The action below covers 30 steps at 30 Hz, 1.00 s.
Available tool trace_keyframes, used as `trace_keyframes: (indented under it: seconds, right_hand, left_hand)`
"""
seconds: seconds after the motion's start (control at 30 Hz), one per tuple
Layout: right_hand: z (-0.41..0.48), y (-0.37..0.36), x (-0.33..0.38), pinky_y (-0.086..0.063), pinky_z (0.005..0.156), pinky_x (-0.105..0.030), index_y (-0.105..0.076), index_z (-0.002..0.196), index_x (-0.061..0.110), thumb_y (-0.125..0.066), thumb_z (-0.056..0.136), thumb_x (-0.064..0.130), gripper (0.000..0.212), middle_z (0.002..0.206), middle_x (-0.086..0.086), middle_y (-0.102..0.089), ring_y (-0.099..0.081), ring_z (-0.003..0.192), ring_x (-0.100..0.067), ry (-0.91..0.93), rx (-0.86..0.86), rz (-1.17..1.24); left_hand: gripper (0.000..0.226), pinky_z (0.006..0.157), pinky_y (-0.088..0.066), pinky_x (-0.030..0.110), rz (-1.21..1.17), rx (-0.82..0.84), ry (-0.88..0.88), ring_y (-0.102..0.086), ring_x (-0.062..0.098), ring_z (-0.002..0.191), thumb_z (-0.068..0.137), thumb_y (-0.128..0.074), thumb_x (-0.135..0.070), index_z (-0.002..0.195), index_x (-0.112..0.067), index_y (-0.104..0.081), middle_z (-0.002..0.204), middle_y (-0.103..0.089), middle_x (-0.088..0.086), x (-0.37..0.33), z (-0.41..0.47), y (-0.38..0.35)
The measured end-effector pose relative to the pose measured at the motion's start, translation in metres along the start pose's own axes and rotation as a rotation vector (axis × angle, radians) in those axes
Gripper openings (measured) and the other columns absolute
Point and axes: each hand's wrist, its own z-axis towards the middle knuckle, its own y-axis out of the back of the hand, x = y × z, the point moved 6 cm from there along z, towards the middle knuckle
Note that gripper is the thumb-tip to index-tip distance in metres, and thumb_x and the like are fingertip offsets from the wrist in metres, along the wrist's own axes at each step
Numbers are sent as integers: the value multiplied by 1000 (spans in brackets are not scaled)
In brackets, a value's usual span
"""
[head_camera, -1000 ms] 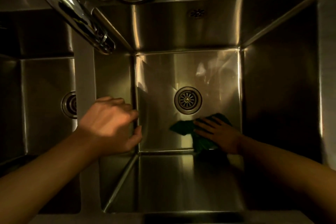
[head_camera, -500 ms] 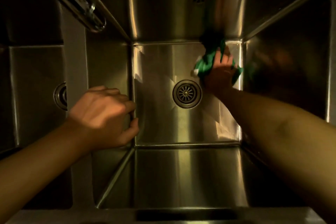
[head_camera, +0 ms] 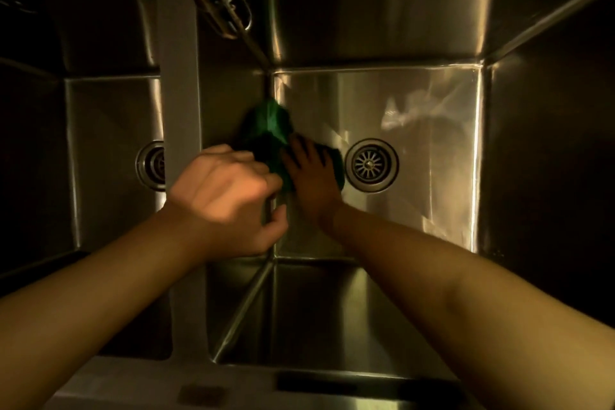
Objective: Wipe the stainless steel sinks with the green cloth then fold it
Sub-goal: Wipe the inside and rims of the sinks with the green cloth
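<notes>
— Right sink (head_camera: 432, 110), what's in it?
— Green cloth (head_camera: 269, 123), bunched on the floor against the left wall, just beside the drain (head_camera: 371, 165). Right hand (head_camera: 311, 173) presses flat on it, fingers straight and spread.
— Left hand (head_camera: 223, 200)?
— Over the divider (head_camera: 179, 93), fingers curled; can't tell if it grips anything.
— Left sink (head_camera: 106, 143)?
— Dark, left drain (head_camera: 151, 165) half behind the divider.

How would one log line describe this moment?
right hand presses green cloth on stainless steel sink floor | left hand over sink divider
</notes>
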Motion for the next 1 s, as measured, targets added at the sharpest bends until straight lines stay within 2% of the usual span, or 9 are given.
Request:
trace_keyframes:
  seconds: [0.2, 0.27, 0.4, 0.53, 0.67, 0.77, 0.83, 0.93, 1.0]
  right_hand:
    - [-99, -43, 9, -29, 111, -59, -34, 157, 27, -57, 95, 24, 67, 171, -5, -13, -15, 155, -37, 447, 359, -182]
    - [-121, -38, 0, -30, 110, -61, -36, 156, 28, -59, 96, 22, 65, 170, -3, -14, -16, 154, -36, 490, 448, -244]
    - [-134, -7, -20, -31, 110, -62, -44, 152, 26, -63, 95, 23, 60, 164, -5, -23, -25, 147, -37, 370, 601, -265]
    - [-155, 33, -54, -50, 98, -49, -56, 136, 15, -68, 92, 34, 49, 137, -14, -56, -57, 122, -37, 28, 756, -85]
    - [-193, 80, -83, -50, 103, -35, -57, 139, 23, -73, 89, 41, 56, 135, -4, -63, -62, 119, -24, -289, 594, 282]
    - [-219, 119, -92, -44, 90, -21, -49, 139, 27, -74, 79, 41, 66, 126, 3, -63, -61, 110, -16, -495, 361, 579]
    - [-233, 143, -94, -48, 79, -22, -47, 125, 23, -75, 76, 31, 57, 107, 4, -62, -61, 97, -13, -638, 206, 737]
    - [-250, 180, -84, -55, 77, -30, -56, 103, 8, -66, 82, -6, 27, 89, -5, -69, -63, 88, -26, -768, -5, 1057]
    - [-263, 209, -69, -54, 71, -27, -64, 96, 0, -56, 74, -5, 24, 81, -9, -73, -66, 79, -27, -755, -51, 1302]
  left_hand:
    - [31, 69, -38, 34, 7, 16, 4, -64, 27, 74, 84, -55, -51, 76, -24, -68, 73, -66, -1, 1, 0, -2]
    - [32, 71, -40, 34, -12, 12, 8, -63, 25, 74, 86, -53, -51, 76, -24, -68, 73, -66, -2, 1, -1, 0]
    - [29, 74, -48, 35, -103, -3, 34, -62, 24, 69, 87, -58, -47, 74, -23, -69, 70, -65, -2, 0, -2, 7]
    - [30, 71, -48, 31, -71, 2, 20, -62, 18, 68, 89, -55, -49, 74, -26, -68, 70, -64, -6, -1, -4, 7]
    - [39, 71, -42, 29, 26, 55, 47, -62, 11, 76, 90, -44, -63, 77, -32, -64, 78, -63, -12, 5, -1, -8]
    - [34, 58, -22, 23, -2, -28, 28, -57, 13, 58, 84, -52, -56, 63, -29, -59, 63, -58, -10, 4, -3, -6]
    - [34, 56, -10, 19, -7, -54, 59, -52, 13, 50, 79, -52, -55, 57, -29, -54, 57, -55, -10, 5, -5, -2]
    - [35, 56, -9, 20, -16, -49, 85, -52, 14, 47, 76, -49, -58, 57, -29, -56, 55, -57, -9, 7, -7, -4]
    - [36, 57, -9, 17, -52, -71, 86, -42, 10, 43, 78, -48, -57, 56, -29, -55, 51, -51, -12, 10, -6, -6]
